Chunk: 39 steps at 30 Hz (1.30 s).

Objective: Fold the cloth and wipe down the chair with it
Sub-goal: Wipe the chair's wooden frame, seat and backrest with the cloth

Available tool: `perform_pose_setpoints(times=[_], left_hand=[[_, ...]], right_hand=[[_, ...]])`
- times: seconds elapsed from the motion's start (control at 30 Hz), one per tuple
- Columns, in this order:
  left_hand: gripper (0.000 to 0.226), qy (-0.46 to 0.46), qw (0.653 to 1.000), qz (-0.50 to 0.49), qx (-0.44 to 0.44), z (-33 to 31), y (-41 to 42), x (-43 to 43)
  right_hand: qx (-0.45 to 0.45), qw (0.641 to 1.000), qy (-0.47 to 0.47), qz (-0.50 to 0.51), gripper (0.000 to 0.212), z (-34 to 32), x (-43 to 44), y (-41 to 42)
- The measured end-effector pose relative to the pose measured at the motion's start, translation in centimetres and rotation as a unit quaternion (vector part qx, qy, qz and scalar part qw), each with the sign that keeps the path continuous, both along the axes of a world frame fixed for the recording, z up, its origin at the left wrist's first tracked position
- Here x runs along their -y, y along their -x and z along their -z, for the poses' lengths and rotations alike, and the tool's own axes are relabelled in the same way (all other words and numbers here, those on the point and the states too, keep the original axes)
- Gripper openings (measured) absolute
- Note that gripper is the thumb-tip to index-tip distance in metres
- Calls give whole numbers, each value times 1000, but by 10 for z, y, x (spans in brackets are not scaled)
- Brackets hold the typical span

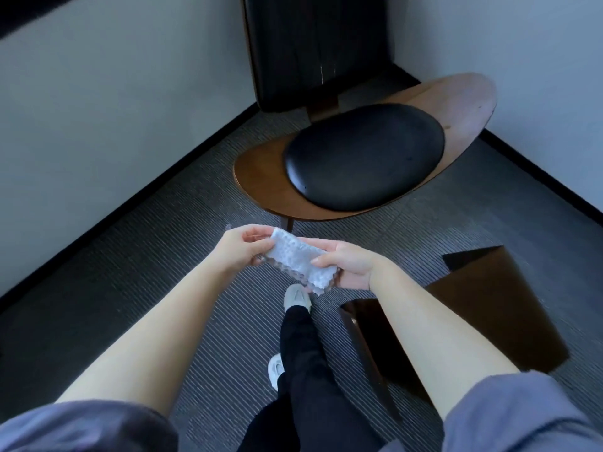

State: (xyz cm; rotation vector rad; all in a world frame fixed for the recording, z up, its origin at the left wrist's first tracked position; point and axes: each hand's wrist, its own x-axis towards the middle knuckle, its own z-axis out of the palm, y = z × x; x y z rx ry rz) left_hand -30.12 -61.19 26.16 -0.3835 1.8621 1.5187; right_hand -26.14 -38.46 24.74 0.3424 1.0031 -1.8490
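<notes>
Two hands hold small folded white cloth [295, 258] over striped carpet: left hand [243, 244] pinching left end, right hand [347, 264] gripping right end. Wooden chair [257, 171], black cushion, stands beyond.

Pale walls [114, 93] meet in a corner at twelve o'clock, edged by a black baseboard [146, 190]. Grey ribbed carpet [163, 272] covers the floor. A dark brown wooden furniture piece [489, 305] stands at four o'clock.

Bare forearms [156, 324] reach forward (grey-blue sleeves [81, 425] end at the elbows); left hand [243, 244] pinches one end of a small white nubbly cloth [295, 256], right hand [346, 264] grips the other.
</notes>
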Motion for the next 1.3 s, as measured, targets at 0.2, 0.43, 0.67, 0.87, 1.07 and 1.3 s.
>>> perform_pose_setpoints(times=[0.2, 0.43, 0.67, 0.87, 1.07, 1.3], left_hand=[[25, 110, 991, -53, 48, 82, 74, -20], [68, 216, 966, -105, 99, 184, 117, -24], [25, 128, 977, -166, 36, 220, 141, -14], [17, 117, 981, -153, 30, 229, 148, -7], [18, 94, 984, -145, 46, 227, 151, -6], [22, 36, 984, -169, 50, 221, 157, 9]], right_hand=[[6, 956, -266, 127, 49, 83, -21, 58], [87, 827, -456, 317, 39, 201, -37, 96], [-126, 758, -635, 81, 74, 251, 0, 101], [-231, 731, -642, 10, 67, 270, 19, 91], [-253, 716, -651, 18, 18, 279, 11, 101], [-217, 690, -683, 100, 16, 274, 17, 108]])
